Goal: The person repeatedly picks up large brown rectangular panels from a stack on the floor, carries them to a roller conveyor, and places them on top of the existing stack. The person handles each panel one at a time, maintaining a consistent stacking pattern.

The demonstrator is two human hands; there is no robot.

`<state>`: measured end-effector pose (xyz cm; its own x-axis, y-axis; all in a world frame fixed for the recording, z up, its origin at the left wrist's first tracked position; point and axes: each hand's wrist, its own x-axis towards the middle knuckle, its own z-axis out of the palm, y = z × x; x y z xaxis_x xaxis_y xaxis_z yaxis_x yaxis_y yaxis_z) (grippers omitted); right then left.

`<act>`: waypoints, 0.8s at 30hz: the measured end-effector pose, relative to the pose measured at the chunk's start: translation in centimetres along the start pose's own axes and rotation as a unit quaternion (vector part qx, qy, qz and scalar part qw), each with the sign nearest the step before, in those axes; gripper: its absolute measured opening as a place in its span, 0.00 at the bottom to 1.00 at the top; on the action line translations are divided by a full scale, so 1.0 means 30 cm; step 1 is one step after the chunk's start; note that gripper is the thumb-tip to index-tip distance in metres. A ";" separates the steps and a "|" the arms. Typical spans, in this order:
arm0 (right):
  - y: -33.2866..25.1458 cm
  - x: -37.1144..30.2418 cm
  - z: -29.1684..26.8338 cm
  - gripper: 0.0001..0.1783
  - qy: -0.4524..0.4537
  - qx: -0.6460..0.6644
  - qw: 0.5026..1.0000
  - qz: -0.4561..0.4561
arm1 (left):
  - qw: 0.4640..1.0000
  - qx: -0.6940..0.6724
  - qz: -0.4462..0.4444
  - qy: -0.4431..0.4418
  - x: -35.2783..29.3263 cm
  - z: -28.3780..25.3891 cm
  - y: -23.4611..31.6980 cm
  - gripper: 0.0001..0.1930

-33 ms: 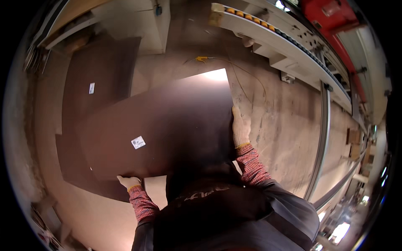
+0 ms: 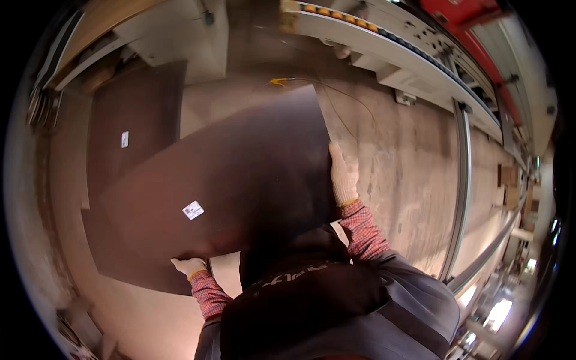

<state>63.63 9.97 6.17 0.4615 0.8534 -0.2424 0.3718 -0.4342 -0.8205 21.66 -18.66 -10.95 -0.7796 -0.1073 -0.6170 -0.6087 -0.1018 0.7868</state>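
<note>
A large dark brown panel [image 2: 240, 162] with a white label [image 2: 193, 210] spans the space in front of me, held at a slant. My right hand [image 2: 344, 177], in a pale knitted glove, grips its right edge with the fingers out of sight underneath. At the near edge, toward the left, my gloved left hand [image 2: 189, 266] is closed on the same panel, its fingers partly hidden. Beyond and to the left lies another dark brown panel [image 2: 135, 114], which also carries a white label [image 2: 125, 139]. The held panel overlaps it in view.
A yellow air blow gun [image 2: 278, 81] with a thin hose lies on the floor [image 2: 402, 162] ahead. A machine with a roller rail [image 2: 384, 36] runs along the far right, and a metal rail [image 2: 461, 192] stands nearer. A pale cabinet [image 2: 186, 45] is at the far left.
The held panel's far right corner has moved slightly away from me, and the bright glare on it is gone. Both hands keep their grip. The whole view has shifted a little.
</note>
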 end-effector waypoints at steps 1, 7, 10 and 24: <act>-0.019 0.014 -0.034 0.21 -0.030 -0.009 0.999 0.019 | 0.999 -0.021 0.003 -0.044 0.064 -0.037 0.000 0.32; -0.207 0.056 -0.253 0.18 0.034 0.174 0.975 -0.134 | 0.989 -0.094 -0.059 -0.101 -0.256 0.260 0.188 0.33; -0.216 0.150 -0.361 0.17 0.035 0.243 0.959 -0.140 | 0.977 -0.132 -0.051 -0.159 -0.449 0.356 0.275 0.30; -0.558 1.413 -0.624 0.21 0.042 0.178 0.982 -0.044 | 0.829 -0.169 -0.111 -0.522 -1.180 1.382 0.206 0.22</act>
<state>92.06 48.00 19.31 0.5102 0.8501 -0.1304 0.1150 -0.2177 -0.9692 39.37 25.51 16.34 -0.4639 0.8474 -0.2583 -0.8153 -0.2944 0.4986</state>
